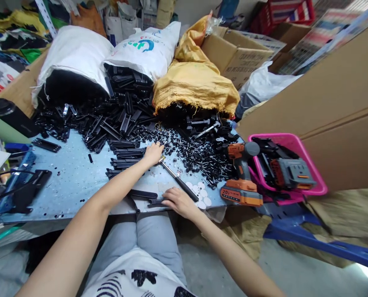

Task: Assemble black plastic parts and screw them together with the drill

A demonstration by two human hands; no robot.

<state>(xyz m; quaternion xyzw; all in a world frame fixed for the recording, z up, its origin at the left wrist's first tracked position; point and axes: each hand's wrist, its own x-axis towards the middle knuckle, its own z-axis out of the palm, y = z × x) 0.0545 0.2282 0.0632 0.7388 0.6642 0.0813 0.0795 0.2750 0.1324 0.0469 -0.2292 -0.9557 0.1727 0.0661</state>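
Observation:
My left hand [154, 153] reaches to the near edge of a heap of small screws [171, 138], its fingers bent downward and drawn together. Whatever its fingertips hold is too small to make out. Just beside it lies a hammer [184, 187], its head close to my wrist and its black handle slanting toward the front right. At the table's front edge, my right hand [179, 201] has its fingers closed on the end of a slim black plastic piece [155, 203]. Another black strip [143, 194] lies just behind that piece. Stacked black strips [124, 152] sit left of my left hand.
Two white sacks [75, 49] and a yellow sack [196, 82] spill black parts at the back. An orange cordless drill [241, 177] stands right, beside a pink basket [321, 187]. White discs [202, 194] lie near the hammer handle. A cardboard sheet [326, 90] rises at right.

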